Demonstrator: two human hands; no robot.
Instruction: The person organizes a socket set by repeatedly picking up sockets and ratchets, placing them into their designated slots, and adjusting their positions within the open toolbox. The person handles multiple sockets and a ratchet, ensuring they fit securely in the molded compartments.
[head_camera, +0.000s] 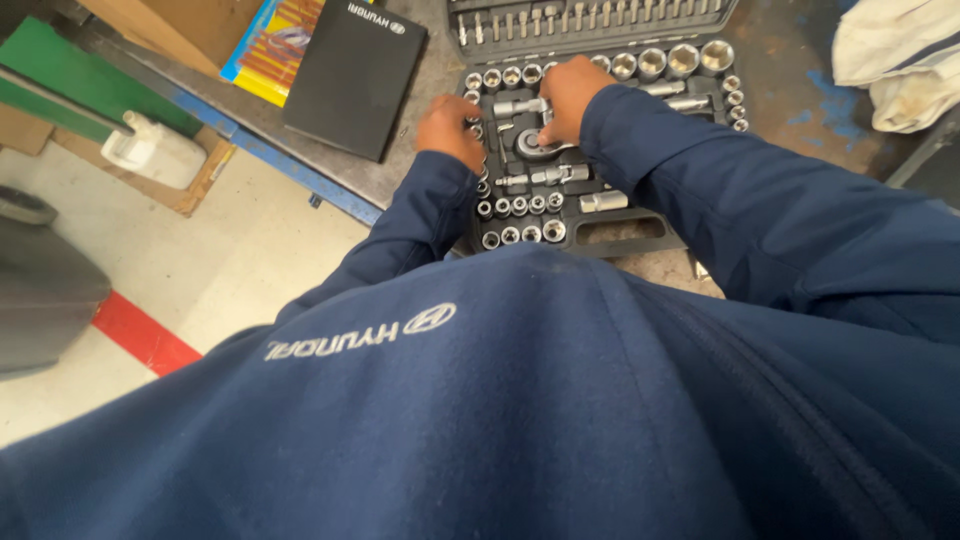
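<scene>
The open socket set (600, 150) sits flat on the workbench (420, 160) right at the front edge, so every socket is within easy reach from above. Right hand (570, 95) comes in from the right, fingers curled down onto the ratchet (535, 148) in the middle of the tray. Left hand (450, 130) rests on the tray's left edge, fingers bent; can't tell if it's holding anything.

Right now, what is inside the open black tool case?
The tool case holds rows of chrome sockets, a ratchet and bits in the lid. The left hand and right hand cover what lies beneath them.
</scene>
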